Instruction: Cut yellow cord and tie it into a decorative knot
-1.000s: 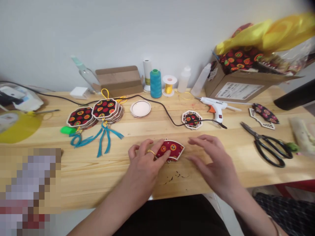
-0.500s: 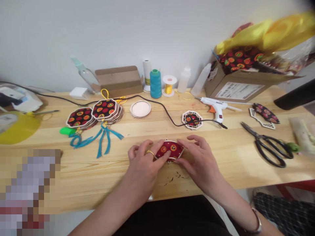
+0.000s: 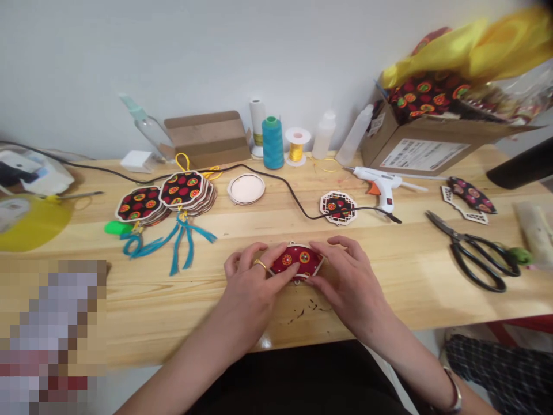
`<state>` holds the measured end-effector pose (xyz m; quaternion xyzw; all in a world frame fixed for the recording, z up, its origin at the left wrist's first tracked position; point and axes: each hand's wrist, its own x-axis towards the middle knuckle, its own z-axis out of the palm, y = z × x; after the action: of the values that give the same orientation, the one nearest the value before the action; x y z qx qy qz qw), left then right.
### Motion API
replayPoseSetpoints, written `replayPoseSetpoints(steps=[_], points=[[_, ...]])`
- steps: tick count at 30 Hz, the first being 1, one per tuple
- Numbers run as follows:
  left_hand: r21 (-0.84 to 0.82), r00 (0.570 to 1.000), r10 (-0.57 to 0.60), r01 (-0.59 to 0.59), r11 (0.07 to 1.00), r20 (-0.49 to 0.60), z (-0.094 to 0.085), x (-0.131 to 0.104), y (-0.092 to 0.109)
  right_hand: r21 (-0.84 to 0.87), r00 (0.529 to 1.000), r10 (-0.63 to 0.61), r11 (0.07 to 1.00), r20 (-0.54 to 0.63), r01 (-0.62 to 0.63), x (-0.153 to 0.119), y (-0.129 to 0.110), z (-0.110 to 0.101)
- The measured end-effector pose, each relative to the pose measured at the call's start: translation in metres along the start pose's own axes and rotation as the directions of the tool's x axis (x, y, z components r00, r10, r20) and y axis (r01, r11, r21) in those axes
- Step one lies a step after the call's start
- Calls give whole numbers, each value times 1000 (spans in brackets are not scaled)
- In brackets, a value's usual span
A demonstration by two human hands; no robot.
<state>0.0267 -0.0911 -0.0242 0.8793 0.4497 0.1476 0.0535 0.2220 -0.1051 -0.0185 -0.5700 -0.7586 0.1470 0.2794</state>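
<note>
Between my hands is a fan-shaped ornament (image 3: 298, 256), dark red fabric with flower prints inside a pale wooden frame, with small loops at top and bottom. My left hand (image 3: 254, 282), with a ring on one finger, holds its left end, and a fingertip presses on the fabric. My right hand (image 3: 349, 276) grips the right end between thumb and fingers. Dark scraps (image 3: 305, 311) lie on the wood just below. Beyond the hands are an octagonal lattice ornament (image 3: 338, 208) and a round pale wooden frame (image 3: 246, 189).
Stacked ornaments (image 3: 182, 189) with blue tassels lie left. A glue gun (image 3: 384, 185), scissors (image 3: 469, 248) and a fan-shaped piece (image 3: 470, 196) are right. A black cable (image 3: 276, 177) crosses the table. Blue thread (image 3: 272, 144), bottles (image 3: 325, 135) and a cardboard box (image 3: 423, 147) line the wall.
The view has shifted slightly. Both hands keep nearly the same hold on the fan-shaped ornament, with no other clear movement.
</note>
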Motion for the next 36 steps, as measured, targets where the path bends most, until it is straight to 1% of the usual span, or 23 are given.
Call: replayPoseSetpoints(steps=[5, 13, 24, 29, 36], points=[[-64, 997, -63, 60, 996, -37, -1, 2, 4, -5, 1000, 14, 1000, -3, -14, -1, 0, 1], [-124, 995, -95, 98, 987, 29, -5, 2, 2, -7, 1000, 15, 1000, 19, -15, 0, -2, 0], [-156, 984, -143, 159, 975, 105, -8, 2, 4, 26, 999, 24, 999, 28, -24, -1, -3, -1], [-168, 984, -154, 167, 971, 89, -6, 1, 3, 47, 999, 23, 999, 24, -24, -2, -2, 0], [-171, 989, -145, 148, 974, 32, 1, -1, 2, 83, 1000, 9, 996, 6, -9, -3, 1, -3]])
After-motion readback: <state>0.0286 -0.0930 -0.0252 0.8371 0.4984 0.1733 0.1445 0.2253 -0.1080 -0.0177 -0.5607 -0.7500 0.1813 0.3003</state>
